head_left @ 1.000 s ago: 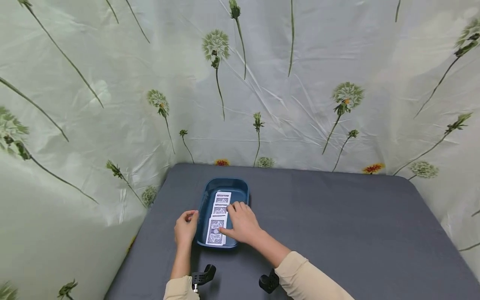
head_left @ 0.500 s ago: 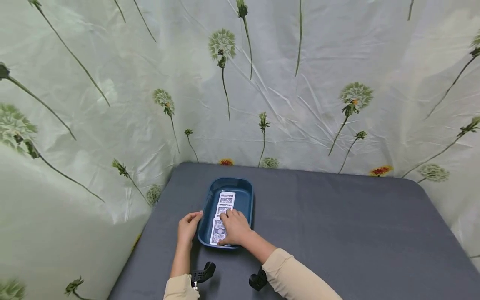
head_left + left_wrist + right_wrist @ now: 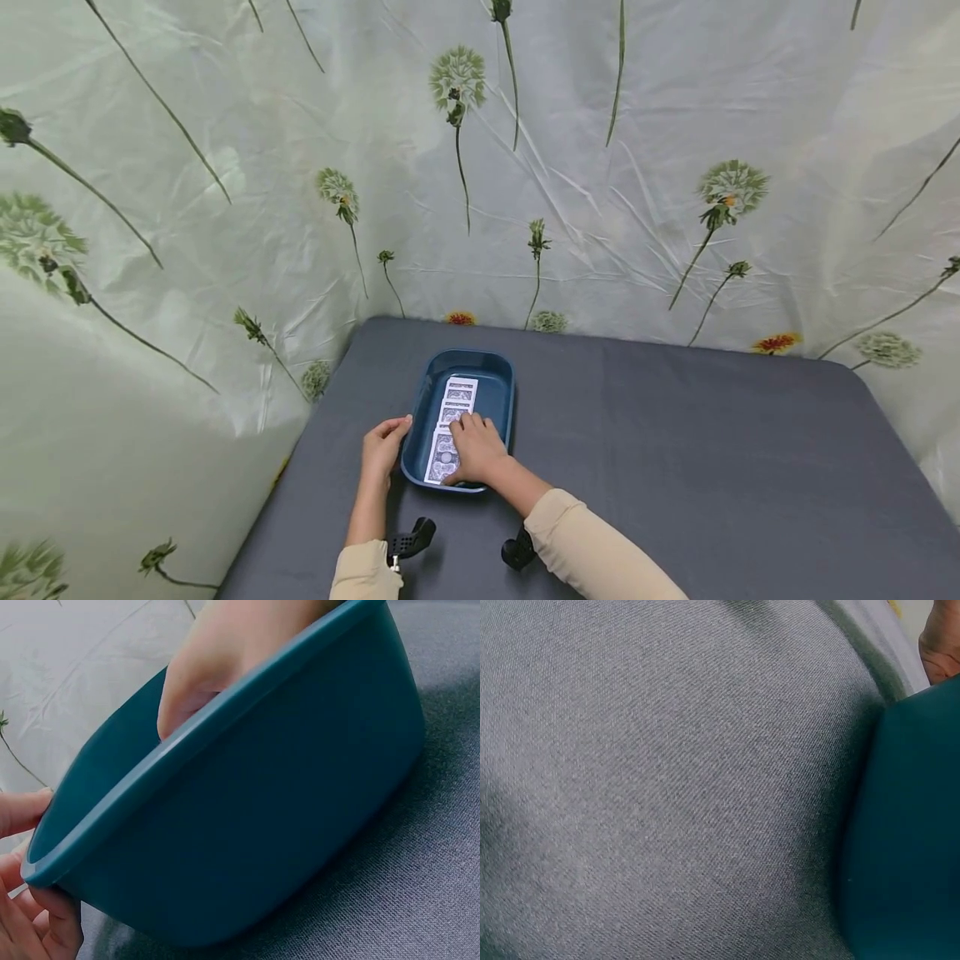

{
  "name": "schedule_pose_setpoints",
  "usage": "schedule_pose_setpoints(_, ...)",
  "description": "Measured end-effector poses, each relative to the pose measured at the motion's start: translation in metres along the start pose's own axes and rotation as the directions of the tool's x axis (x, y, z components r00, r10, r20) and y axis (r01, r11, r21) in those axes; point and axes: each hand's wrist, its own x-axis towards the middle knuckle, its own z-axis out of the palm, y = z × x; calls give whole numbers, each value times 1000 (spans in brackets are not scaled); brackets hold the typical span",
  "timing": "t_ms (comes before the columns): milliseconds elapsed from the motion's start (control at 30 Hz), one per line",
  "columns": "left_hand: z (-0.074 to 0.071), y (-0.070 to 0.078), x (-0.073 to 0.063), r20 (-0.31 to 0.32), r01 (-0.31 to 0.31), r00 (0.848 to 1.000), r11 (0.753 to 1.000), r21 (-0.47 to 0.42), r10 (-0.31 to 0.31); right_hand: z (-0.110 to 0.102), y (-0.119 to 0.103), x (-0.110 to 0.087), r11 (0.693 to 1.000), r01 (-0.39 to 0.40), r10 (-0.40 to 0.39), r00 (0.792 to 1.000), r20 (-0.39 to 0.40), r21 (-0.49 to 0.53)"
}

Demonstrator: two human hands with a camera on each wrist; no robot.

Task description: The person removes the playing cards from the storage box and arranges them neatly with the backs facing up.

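A deep blue plastic tray (image 3: 495, 396) stands near the left end of the table. In it, playing cards (image 3: 444, 454) lie backs up in a column of overlapping piles, the nearest pile largest. My left hand (image 3: 383, 450) pinches the tray's left rim, thumb above and curled fingers below, as the left wrist view shows. My right hand (image 3: 478, 450) reaches into the tray over the nearest pile. Its thumb is at the pile's near end and its bent fingertips at the far end, gripping the cards lengthwise. In the right wrist view the tray's wall (image 3: 907, 840) shows, but the cards are hidden.
Dark grey cloth covers the table (image 3: 675, 450), which extends far to the right. A pale curtain (image 3: 585, 183) printed with dandelions hangs behind and along the left side. Black wrist-camera mounts (image 3: 411, 538) sit below both hands.
My right hand has drawn toward me, its fingers coming from spread to bent round the nearest pile. The left hand stays at the tray's rim. The head view has shifted slightly.
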Motion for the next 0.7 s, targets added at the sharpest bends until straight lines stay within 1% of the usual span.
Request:
schedule_pose_setpoints(167,0,-3,1,-11,2,1000,1000,-12,-2,-1,0,0,1000,6,-6,1000,2,0)
schedule_pose_setpoints(400,1,-3,2,-19,7,1000,1000,-11,-7,-2,1,0,1000,0,-1,1000,28,24)
schedule_pose_setpoints(533,2,-3,2,-19,7,1000,1000,-13,-7,0,2,1,1000,8,-8,1000,3,25)
schedule_pose_setpoints(700,2,-3,2,-18,11,1000,1000,-21,-11,4,3,3,999,39,-38,998,-43,20)
